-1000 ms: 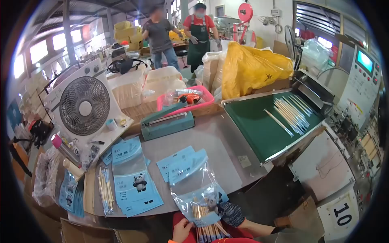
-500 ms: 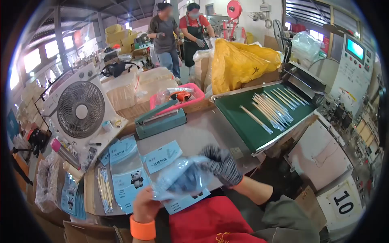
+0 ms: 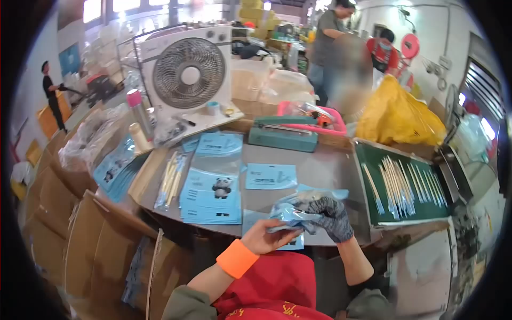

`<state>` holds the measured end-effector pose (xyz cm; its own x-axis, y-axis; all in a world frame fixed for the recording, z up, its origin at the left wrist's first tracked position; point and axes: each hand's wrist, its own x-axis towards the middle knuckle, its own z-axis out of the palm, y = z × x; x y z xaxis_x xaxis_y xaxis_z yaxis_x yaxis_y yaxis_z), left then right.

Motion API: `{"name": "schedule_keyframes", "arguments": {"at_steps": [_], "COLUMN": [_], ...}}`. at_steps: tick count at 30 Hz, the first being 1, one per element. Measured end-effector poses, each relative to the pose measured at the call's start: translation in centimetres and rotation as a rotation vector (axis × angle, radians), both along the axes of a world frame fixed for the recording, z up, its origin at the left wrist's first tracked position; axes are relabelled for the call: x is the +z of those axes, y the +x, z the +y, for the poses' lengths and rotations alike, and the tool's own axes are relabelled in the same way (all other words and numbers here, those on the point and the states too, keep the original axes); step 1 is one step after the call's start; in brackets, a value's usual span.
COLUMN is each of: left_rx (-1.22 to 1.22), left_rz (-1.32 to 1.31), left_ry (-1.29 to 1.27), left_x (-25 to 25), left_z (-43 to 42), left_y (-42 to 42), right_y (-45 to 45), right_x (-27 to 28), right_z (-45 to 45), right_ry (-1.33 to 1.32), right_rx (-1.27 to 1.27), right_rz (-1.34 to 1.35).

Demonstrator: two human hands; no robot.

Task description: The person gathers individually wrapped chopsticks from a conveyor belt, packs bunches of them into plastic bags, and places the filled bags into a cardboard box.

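Observation:
A crumpled clear plastic bag with blue print (image 3: 292, 209) is held between my two hands above the table's front edge. My bare left hand (image 3: 268, 237), with an orange wristband, closes on its lower left side. On its right side, the fingers of my right hand (image 3: 332, 220), in a grey knitted glove, are curled around it. A flat blue printed bag (image 3: 271, 176) lies just behind, and another, partly covered by my hands, lies beneath. To the left is a stack of blue panda-printed bags (image 3: 210, 194), with wrapped chopsticks (image 3: 172, 181) beside it.
A teal bag sealer (image 3: 282, 137) stands at the back, before a pink basket (image 3: 333, 121). Wrapped sticks (image 3: 397, 184) lie on the green conveyor belt (image 3: 373, 213) at right. A fan (image 3: 189, 74) stands at back left, cardboard boxes (image 3: 101, 240) at lower left. Several people are farther back.
The view has swung left, bringing the boxes and another person into sight. The bag is now more bunched up, and my hands have come closer together around it.

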<state>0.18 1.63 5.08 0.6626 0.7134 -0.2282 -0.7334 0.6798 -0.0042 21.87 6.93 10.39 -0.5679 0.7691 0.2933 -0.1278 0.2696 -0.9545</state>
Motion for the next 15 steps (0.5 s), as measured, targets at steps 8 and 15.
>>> {"name": "schedule_keyframes", "arguments": {"at_steps": [8, 15], "left_rx": [0.389, 1.207], "left_rz": [0.654, 1.041], "left_ry": [0.547, 0.367], "left_x": [8.0, 13.3], "left_z": [-5.0, -18.9], "left_y": [-6.2, -14.4], "right_y": [-2.9, -7.5], "right_x": [0.0, -7.7], "right_z": [-3.9, 1.3], "right_ry": [0.055, 0.660], "right_rx": [0.037, -0.170], "right_rz": [0.212, -0.567]}}
